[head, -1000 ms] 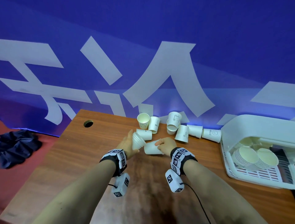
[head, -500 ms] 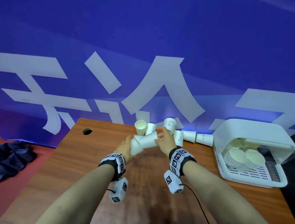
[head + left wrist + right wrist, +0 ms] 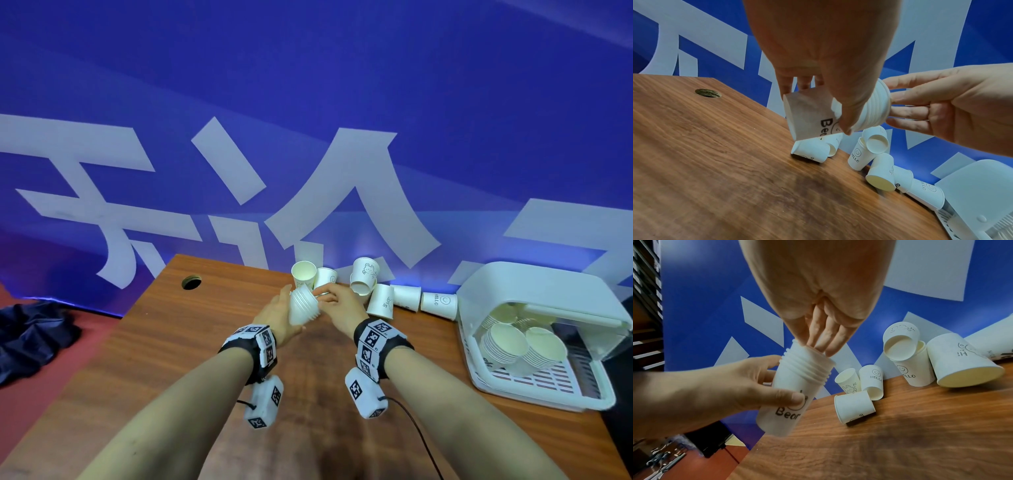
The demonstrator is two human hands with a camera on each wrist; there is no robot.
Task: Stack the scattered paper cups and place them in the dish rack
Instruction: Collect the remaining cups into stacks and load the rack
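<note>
My left hand (image 3: 279, 317) grips a tilted stack of several nested white paper cups (image 3: 303, 308) above the table, thumb and fingers curled round its lowest cup, marked "Bear" (image 3: 789, 412). My right hand (image 3: 337, 303) touches the rim end of the stack (image 3: 877, 110) with straight fingers (image 3: 824, 344) and holds nothing. Several loose cups stand or lie along the table's far edge: one upright (image 3: 303, 278), a bunny-print one (image 3: 365, 272), a "HELLO" one on its side (image 3: 439, 301). The white dish rack (image 3: 534, 387) stands at the right with stacks of cups (image 3: 507, 342) in it.
The wooden table (image 3: 205, 342) has a round cable hole (image 3: 191, 282) at its far left. A blue banner wall rises right behind the loose cups. A dark cloth (image 3: 30, 339) lies on the red floor to the left.
My right hand lifted a lying cup from the table and slid it into the stack held by my left hand. Its fingers have since straightened against the rims.
</note>
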